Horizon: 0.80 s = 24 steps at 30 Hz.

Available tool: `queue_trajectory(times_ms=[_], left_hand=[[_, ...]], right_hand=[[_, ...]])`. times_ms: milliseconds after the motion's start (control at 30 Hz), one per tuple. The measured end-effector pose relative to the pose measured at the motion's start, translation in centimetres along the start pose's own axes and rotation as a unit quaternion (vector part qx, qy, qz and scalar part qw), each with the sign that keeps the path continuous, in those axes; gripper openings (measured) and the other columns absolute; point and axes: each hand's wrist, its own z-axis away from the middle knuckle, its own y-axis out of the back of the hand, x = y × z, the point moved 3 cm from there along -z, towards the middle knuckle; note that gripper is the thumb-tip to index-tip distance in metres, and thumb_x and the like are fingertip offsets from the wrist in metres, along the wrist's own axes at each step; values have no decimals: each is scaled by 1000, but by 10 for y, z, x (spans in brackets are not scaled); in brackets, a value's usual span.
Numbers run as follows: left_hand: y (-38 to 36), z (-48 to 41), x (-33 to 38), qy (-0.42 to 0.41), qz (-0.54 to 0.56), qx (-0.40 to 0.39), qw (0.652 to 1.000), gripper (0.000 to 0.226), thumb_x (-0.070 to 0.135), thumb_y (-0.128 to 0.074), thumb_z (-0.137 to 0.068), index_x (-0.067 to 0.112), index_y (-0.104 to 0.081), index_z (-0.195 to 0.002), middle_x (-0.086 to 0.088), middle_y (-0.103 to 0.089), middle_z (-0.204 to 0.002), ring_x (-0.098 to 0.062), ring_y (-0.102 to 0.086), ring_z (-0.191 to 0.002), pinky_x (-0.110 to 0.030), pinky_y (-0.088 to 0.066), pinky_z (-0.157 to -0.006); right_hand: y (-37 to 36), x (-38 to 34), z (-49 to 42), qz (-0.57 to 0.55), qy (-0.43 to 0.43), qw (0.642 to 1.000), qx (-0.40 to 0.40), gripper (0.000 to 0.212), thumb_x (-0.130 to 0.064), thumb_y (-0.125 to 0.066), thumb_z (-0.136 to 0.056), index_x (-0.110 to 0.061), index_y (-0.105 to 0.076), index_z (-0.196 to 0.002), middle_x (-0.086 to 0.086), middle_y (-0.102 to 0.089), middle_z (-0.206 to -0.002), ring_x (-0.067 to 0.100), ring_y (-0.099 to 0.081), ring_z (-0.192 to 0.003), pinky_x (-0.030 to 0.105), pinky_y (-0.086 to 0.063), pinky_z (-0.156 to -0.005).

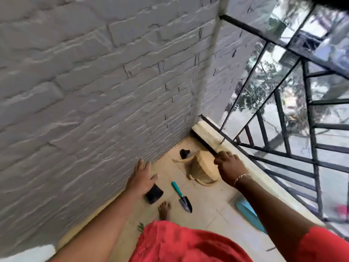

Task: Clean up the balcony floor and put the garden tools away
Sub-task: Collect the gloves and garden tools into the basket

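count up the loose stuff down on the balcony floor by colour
black: 2, corner pot, pot by the wall
teal: 2, trowel, flat teal piece
tan: 1, woven basket
green: 1, leaf sprig
total: 6

— What sort of place is this?

— A home balcony. A grey-painted brick wall (94, 82) meets a black metal railing (310, 110) at the corner, and a pale stone ledge (205, 132) runs beneath the bars.

— Upstairs, then?

— It looks so. Through the bars you look down on trees (251, 97).

— And what makes it a home?

— Beige floor tiles (213, 210), with a teal-handled garden trowel (181, 195) and a woven basket (202, 171) on them, and a bare foot beside them.
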Motion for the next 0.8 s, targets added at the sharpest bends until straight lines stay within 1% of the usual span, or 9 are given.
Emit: queue_trajectory(times_ms=[100, 200, 300, 433, 533, 600, 667, 767, 800], left_hand=[[23, -41, 3, -32, -49, -33, 998, 69, 45, -39, -98, 12, -11, -151, -11, 2, -159, -24, -3, -146, -40, -21, -116], [25, -80, 26, -51, -45, -53, 996, 67, 43, -41, -98, 11, -16, -150, -11, -8, -158, -25, -12, -145, -40, -24, -114], [9, -115, 53, -55, -31, -71, 995, 65, 43, -44, -96, 13, -22, -149, -9, -17, -156, -25, -21, -142, -40, -28, -113], [-29, -156, 76, -40, -13, -89, 995, 62, 44, -44, -96, 11, -30, -146, -8, -27, -152, -25, -30, -137, -38, -32, -110], [-70, -191, 86, -30, 25, -88, 995, 50, 38, -47, -96, 9, -42, -137, -10, -39, -141, -26, -43, -126, -32, -38, -99], [-103, -217, 87, -19, 44, -88, 995, 43, 35, -48, -96, 8, -48, -130, -12, -44, -134, -27, -47, -118, -32, -40, -93], [-141, -249, 85, -7, 78, -69, 995, 38, 31, -50, -95, 6, -52, -124, -15, -49, -128, -29, -49, -115, -33, -40, -91], [-208, -309, 77, -6, 122, -33, 992, 32, 19, -54, -93, 1, -56, -119, -20, -53, -123, -32, -48, -115, -32, -36, -92], [-229, -332, 75, -7, 129, -22, 991, 31, 16, -53, -93, 0, -55, -120, -20, -53, -124, -32, -48, -116, -32, -35, -92]], right_hand=[[0, -2, -21, -37, -67, 997, 20, 33, -5, -82, -45, -14, -70, -74, 10, -63, -81, 32, -61, -60, 36, -49, -50], [-15, 1, -24, -71, -88, 993, 26, 30, -4, -81, -48, -13, -69, -74, 11, -64, -80, 34, -61, -63, 38, -52, -49], [-48, 9, -21, -100, -107, 989, -2, 30, -2, -80, -47, -13, -67, -72, 8, -62, -74, 31, -59, -58, 36, -50, -47], [-105, 20, -24, -122, -104, 985, -65, 33, -5, -83, -39, -14, -67, -66, 4, -60, -63, 27, -56, -49, 29, -46, -45], [-159, 28, -32, -134, -71, 984, -96, 33, -11, -85, -36, -16, -65, -63, 2, -60, -59, 24, -56, -48, 24, -45, -45], [-205, 31, -36, -132, -34, 984, -114, 33, -14, -86, -38, -15, -64, -62, 2, -59, -58, 24, -56, -48, 23, -45, -45], [-258, 33, -41, -104, 14, 984, -145, 34, -19, -87, -38, -15, -62, -61, 3, -58, -58, 23, -56, -49, 23, -45, -45], [-354, 36, -47, -78, 75, 969, -224, 39, -26, -88, -34, -14, -60, -58, 3, -57, -55, 23, -57, -48, 23, -45, -43], [-386, 37, -50, -67, 93, 963, -243, 38, -26, -88, -39, -13, -61, -62, 6, -59, -60, 26, -60, -53, 26, -48, -46]])
